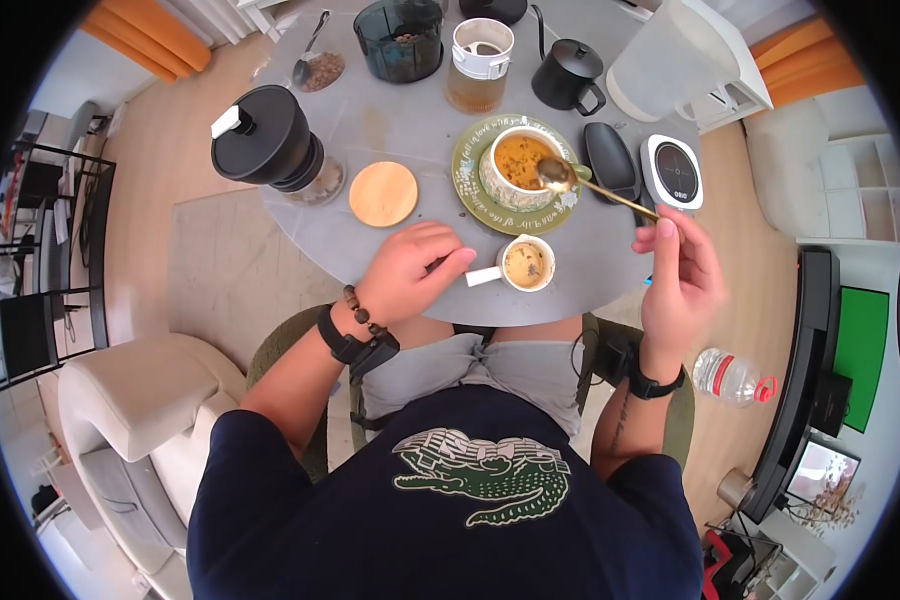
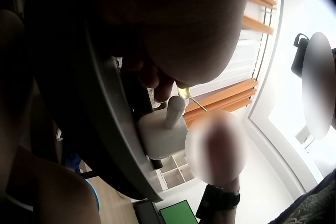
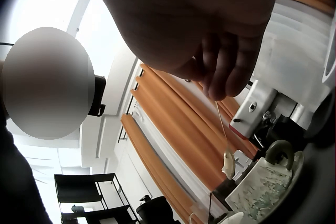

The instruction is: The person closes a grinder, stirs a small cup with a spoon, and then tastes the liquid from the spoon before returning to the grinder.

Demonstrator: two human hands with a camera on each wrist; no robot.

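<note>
My right hand (image 1: 682, 280) pinches the end of a gold spoon (image 1: 610, 192) between thumb and fingers. The spoon's bowl is over the right rim of a patterned cup (image 1: 515, 198) of amber liquid with dark bits, standing on a green lettered saucer (image 1: 467, 190). In the right wrist view the spoon (image 3: 228, 165) hangs above the cup (image 3: 260, 190). My left hand (image 1: 410, 268) rests by the table edge with its fingers loosely bent, holding nothing. Beside it stands a small white handled cup (image 1: 540, 282) with pale liquid, apart from the fingers.
A wooden disc (image 1: 383, 194) and black grinder (image 1: 270, 140) are at left. Behind the saucer stand a glass jar (image 1: 477, 90), black kettle (image 1: 567, 75) and large clear pitcher (image 1: 675, 60). A black tray (image 1: 610, 158) and round-dial scale (image 1: 673, 172) are at right.
</note>
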